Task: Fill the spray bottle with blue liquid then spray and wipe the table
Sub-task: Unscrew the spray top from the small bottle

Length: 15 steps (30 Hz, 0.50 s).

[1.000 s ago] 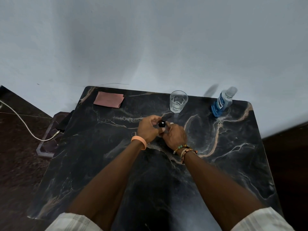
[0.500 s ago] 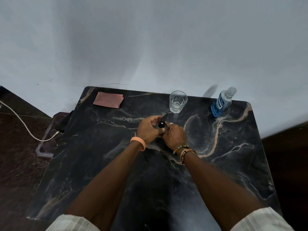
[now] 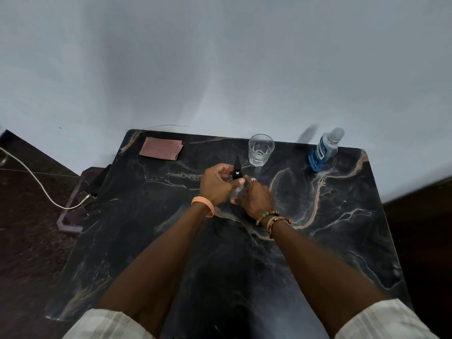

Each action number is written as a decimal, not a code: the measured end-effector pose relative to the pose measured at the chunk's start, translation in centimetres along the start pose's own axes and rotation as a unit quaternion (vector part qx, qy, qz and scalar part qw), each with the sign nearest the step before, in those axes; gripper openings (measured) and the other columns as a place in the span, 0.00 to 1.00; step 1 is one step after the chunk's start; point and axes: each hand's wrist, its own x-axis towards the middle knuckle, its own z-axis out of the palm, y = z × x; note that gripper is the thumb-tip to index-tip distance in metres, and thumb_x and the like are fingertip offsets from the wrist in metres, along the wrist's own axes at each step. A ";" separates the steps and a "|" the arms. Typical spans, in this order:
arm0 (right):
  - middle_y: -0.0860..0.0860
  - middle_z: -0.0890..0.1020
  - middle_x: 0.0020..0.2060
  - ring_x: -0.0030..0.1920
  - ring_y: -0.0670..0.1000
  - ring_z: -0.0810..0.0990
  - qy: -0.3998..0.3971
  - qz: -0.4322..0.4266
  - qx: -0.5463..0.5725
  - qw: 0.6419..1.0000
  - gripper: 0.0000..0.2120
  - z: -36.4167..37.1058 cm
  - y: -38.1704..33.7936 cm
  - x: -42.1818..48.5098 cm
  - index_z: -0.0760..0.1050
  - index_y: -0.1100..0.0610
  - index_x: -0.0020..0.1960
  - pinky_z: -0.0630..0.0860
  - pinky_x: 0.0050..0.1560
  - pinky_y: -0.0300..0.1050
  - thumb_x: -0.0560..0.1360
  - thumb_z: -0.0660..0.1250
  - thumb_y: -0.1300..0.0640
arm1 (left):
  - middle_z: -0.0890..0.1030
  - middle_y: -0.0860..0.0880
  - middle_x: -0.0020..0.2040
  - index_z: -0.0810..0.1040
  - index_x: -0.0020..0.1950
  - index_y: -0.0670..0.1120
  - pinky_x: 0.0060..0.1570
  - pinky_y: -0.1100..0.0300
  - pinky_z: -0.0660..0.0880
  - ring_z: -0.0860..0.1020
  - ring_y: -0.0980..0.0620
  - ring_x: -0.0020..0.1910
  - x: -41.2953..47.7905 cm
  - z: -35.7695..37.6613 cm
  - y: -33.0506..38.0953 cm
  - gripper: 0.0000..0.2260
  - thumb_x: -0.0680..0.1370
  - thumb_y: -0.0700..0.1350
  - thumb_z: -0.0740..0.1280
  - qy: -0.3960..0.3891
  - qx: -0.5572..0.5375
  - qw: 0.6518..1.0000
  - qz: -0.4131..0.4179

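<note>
Head view, left hand (image 3: 215,184) and right hand (image 3: 256,196) grip one spray bottle (image 3: 236,182), one glass (image 3: 260,150)

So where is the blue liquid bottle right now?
In the head view, the blue liquid bottle stands untouched at the table's far right corner by the wall, right of the glass and clear of both hands.

A plain pale grey-blue painted wall (image 3: 220,69) rises behind the black veined marble table (image 3: 342,241); dark speckled brown floor (image 3: 29,241) lies at both sides.

Spray bottle (image 3: 236,192) body behind both hands.
</note>
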 end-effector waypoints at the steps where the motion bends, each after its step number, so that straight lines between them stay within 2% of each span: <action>1: 0.52 0.83 0.51 0.50 0.56 0.82 0.005 -0.002 -0.002 1.000 0.32 -0.3 -0.1 -0.1 0.70 0.50 0.66 0.80 0.50 0.53 0.66 0.76 0.44 | 0.85 0.51 0.44 0.83 0.51 0.44 0.47 0.61 0.80 0.83 0.53 0.45 0.1 -0.1 0.3 0.15 0.66 0.41 0.80 -0.002 -0.003 1.000 0.002; 5: 0.49 0.84 0.44 0.44 0.53 0.82 0.048 -0.049 0.000 0.998 0.26 -1.8 -0.7 -0.4 0.75 0.49 0.59 0.80 0.43 0.48 0.65 0.77 0.45 | 0.85 0.50 0.43 0.83 0.50 0.44 0.47 0.56 0.81 0.84 0.51 0.44 0.2 -0.9 1.5 0.15 0.65 0.40 0.81 -0.017 -0.004 1.000 0.006; 9: 0.47 0.83 0.41 0.41 0.49 0.82 0.079 -0.083 0.018 0.993 0.27 -3.6 -1.3 -0.9 0.76 0.50 0.64 0.82 0.44 0.48 0.66 0.75 0.51 | 0.86 0.48 0.43 0.83 0.49 0.43 0.48 0.51 0.82 0.84 0.49 0.44 0.1 -1.7 2.3 0.16 0.64 0.40 0.81 -0.027 -0.011 1.000 0.004; 11: 0.45 0.81 0.39 0.39 0.46 0.81 0.099 -0.093 0.040 0.990 0.27 -4.3 -1.6 -1.3 0.77 0.52 0.65 0.83 0.43 0.46 0.66 0.75 0.56 | 0.86 0.48 0.44 0.83 0.50 0.43 0.49 0.51 0.82 0.84 0.48 0.44 -0.2 -2.0 2.8 0.16 0.65 0.40 0.81 -0.032 -0.011 0.999 0.008; 15: 0.44 0.82 0.37 0.36 0.43 0.81 0.130 -0.134 0.116 0.976 0.19 -5.6 -2.5 -1.9 0.80 0.53 0.59 0.83 0.41 0.46 0.69 0.72 0.60 | 0.85 0.45 0.46 0.82 0.53 0.40 0.49 0.53 0.82 0.84 0.48 0.46 -0.6 -2.5 4.1 0.16 0.67 0.37 0.79 -0.025 -0.031 0.999 0.019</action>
